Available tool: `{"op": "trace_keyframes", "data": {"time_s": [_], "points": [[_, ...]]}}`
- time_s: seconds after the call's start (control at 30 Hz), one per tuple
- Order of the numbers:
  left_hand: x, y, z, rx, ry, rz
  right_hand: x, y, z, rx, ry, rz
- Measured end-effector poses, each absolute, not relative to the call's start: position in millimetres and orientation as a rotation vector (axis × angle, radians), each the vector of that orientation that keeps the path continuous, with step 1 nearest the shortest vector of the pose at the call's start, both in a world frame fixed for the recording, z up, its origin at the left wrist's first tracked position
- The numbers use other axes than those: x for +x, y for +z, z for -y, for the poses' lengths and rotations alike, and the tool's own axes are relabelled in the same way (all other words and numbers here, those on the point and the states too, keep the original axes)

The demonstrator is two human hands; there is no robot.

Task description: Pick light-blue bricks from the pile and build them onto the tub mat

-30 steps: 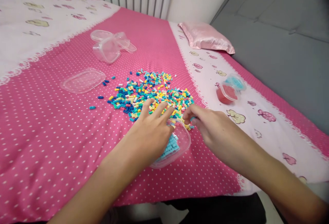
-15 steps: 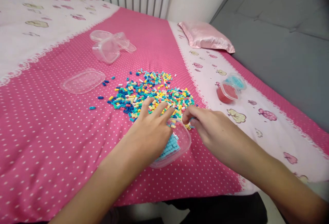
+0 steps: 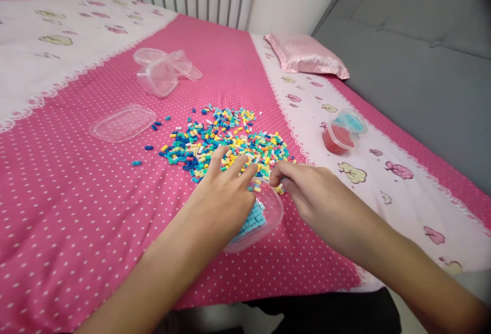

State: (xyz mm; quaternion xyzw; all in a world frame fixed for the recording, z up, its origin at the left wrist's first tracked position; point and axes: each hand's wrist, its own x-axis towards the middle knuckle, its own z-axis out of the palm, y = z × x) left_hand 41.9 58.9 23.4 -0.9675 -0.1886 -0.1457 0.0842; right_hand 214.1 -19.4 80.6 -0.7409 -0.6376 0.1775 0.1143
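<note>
A heap of small toy building bricks (image 3: 230,139) in blue, teal, yellow, white and pink lies on the bed. My left hand (image 3: 226,198) reaches over its near edge, fingers spread and bent downward; the thumb is hidden. Under that palm sits a clear plastic lid or shallow tray (image 3: 274,211), partly covered, with rows of light-blue bricks (image 3: 253,221) on it. My right hand (image 3: 307,185) is at the right near edge of the heap, its index finger curled toward the thumb. Whatever those fingertips pinch is too small or hidden to make out.
On the pink dotted bedsheet (image 3: 95,211) a clear lid (image 3: 123,123) lies to the left. Further back are clear plastic containers (image 3: 159,78). To the right stand a tub of red pieces (image 3: 337,138) and a tub of light-blue pieces (image 3: 351,120). A pink pillow (image 3: 307,55) rests near the grey headboard (image 3: 406,68).
Hardly anything differs. Both hands keep nearly the same place and pose over the near edge of the heap; the whole view has shifted slightly.
</note>
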Motion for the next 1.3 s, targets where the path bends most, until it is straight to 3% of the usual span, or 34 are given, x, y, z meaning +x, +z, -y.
{"op": "trace_keyframes", "data": {"time_s": [0.57, 0.83, 1.3], "points": [[44, 17, -59, -2.835, -0.527, 0.568, 212, 72, 22, -2.235, 0.512, 1.8], [45, 16, -64, -2.951, -0.484, 0.54, 207, 66, 33, -2.044, -0.095, 2.175], [2, 32, -38, -3.07, -0.682, 0.675, 219, 76, 31, -1.861, 0.432, 1.951]]}}
